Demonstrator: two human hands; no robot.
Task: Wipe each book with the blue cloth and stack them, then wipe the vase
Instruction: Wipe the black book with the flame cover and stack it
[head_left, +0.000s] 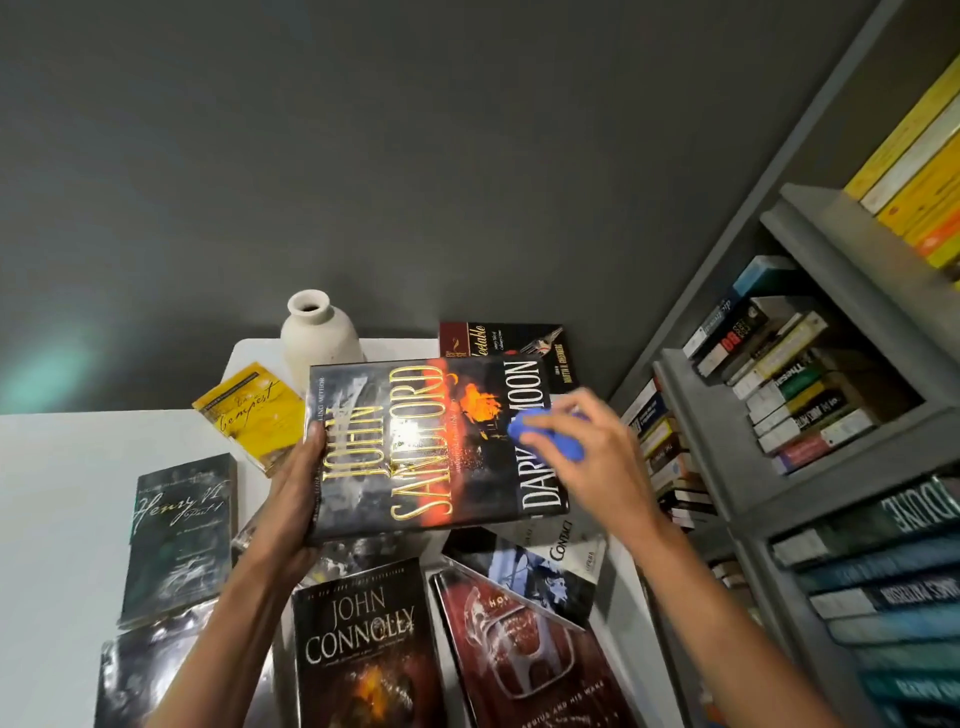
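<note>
Surface: white table (62, 493), book-strewn.
Book: John Sandford hardcover (415, 447) — long axis left-right.
Left hand (298, 488): gripped its left edge.
Right hand (597, 457): clutched blue cloth (545, 436) at right end.

Place: home study or reading corner.
Shelving: grey bookcase (727, 415) on the right, compartments packed with stacked paperbacks (800, 374).
Tabletop: white table (52, 493) strewn with novels (363, 639); pale ceramic vase (317, 332) at far edge.
Backdrop: dark grey wall (363, 156).
</note>
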